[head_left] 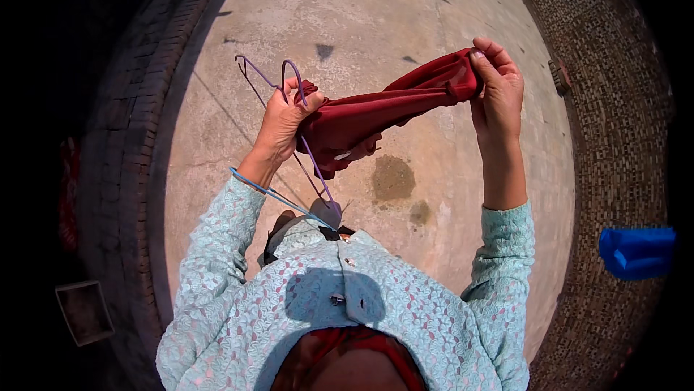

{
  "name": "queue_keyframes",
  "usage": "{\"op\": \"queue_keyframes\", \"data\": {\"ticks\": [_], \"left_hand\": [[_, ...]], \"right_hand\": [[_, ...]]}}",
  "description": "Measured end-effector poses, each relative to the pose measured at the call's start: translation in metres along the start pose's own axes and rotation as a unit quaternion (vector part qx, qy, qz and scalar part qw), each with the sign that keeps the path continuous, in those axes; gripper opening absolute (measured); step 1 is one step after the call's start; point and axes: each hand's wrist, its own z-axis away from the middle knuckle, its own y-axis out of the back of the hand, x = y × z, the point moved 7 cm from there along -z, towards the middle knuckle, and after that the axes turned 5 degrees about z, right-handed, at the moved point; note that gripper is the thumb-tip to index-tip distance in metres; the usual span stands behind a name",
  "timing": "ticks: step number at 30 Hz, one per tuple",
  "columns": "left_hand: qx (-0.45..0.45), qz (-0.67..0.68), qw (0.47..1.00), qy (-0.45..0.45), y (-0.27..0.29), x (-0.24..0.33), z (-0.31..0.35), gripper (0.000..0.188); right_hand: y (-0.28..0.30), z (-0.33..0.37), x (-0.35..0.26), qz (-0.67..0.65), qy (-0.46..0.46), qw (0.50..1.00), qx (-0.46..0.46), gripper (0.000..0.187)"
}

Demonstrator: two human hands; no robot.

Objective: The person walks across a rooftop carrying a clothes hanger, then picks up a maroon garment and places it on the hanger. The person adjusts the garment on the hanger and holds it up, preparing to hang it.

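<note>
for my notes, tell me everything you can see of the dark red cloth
The dark red cloth looks like thin, smooth fabric; its folds hide the full shape. It is stretched aslant above the pale ground, bunched at both ends, hanging looser toward the left, where a small pale patch shows. The left hand grips one end together with a purple hanger; the right hand pinches the other.

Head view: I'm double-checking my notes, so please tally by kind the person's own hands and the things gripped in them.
Left hand and right hand: 2
Purple clothes hanger: 1
Dark red garment: 1
Total: 4
</note>
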Motion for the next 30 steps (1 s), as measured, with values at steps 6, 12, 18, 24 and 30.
{"op": "queue_keyframes", "data": {"ticks": [6,12,18,24,30], "left_hand": [[0.038,-0.247,0.967,-0.049,0.034,-0.005,0.005,0.050],[0.078,-0.212,0.974,-0.015,0.085,-0.013,0.034,0.031],[0.176,-0.206,0.962,-0.045,0.130,-0.014,0.047,0.019],[0.060,-0.180,0.971,-0.147,0.061,0.011,0.017,0.027],[-0.093,-0.156,0.981,-0.071,-0.001,-0.020,-0.009,0.036]], "right_hand": [[-0.007,-0.025,-0.034,-0.021,0.115,0.993,0.025,0.014],[0.019,-0.050,-0.067,-0.082,0.181,0.980,-0.010,0.014],[0.027,-0.046,-0.108,-0.042,0.227,0.971,0.055,0.014],[-0.035,-0.018,-0.091,-0.087,0.111,0.962,-0.236,0.015],[-0.053,-0.009,-0.100,-0.188,0.126,0.917,-0.328,0.012]]}}
